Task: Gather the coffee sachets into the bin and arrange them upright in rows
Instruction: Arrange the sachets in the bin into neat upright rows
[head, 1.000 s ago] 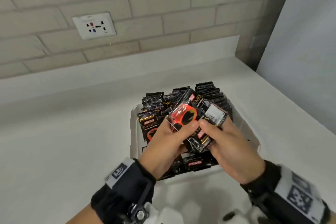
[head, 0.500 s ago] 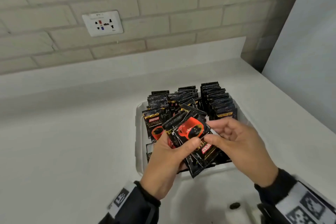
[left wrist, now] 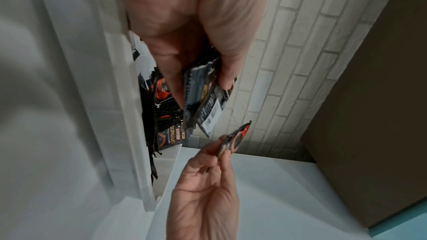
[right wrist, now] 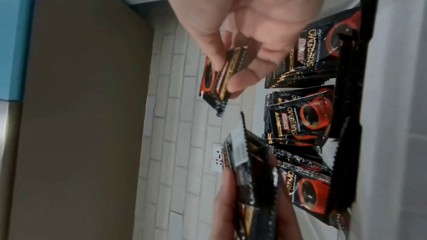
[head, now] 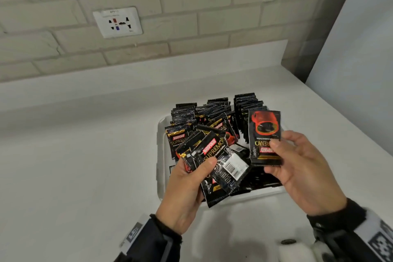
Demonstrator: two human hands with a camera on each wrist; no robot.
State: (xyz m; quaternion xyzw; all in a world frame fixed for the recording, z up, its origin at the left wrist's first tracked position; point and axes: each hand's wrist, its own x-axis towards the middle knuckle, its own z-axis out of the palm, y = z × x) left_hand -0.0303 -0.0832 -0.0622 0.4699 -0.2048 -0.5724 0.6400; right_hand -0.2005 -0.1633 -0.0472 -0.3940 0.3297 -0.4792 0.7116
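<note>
Coffee sachets [head: 214, 155] fan in the left hand [head: 187, 189]; the right hand [head: 302, 168] pinches one sachet [head: 264, 136] above the bin [head: 160, 168].

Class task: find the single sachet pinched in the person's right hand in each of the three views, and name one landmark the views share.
Head: single sachet, right of centre, printed upside down.
Left wrist: lower centre, edge-on.
Right wrist: upper centre.
Shared landmark: the barcode sachet in the other hand's bundle.

Kitchen: white counter [head: 85, 155]; brick backsplash [head: 212, 17]

Both hands [head: 187, 187] [head: 302, 176] raised, fingers pinched
</note>
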